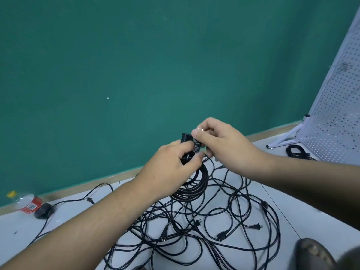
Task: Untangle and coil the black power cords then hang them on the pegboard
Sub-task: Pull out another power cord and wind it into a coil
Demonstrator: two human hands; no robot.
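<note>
Tangled black cords [214, 221] sprawl across the near floor, cut off below. At far right the pegboard [335, 114] is cropped. The left hand [171, 168] grips a hanging coiled cord [192, 184]. The right hand [224, 147] pinches its connector [187, 138], mostly hidden by fingers.

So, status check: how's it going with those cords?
Both busy: left hand grips coil, right hand pinches its plug end. Loose cords tangled on floor beneath. Pegboard stands to the right.
</note>
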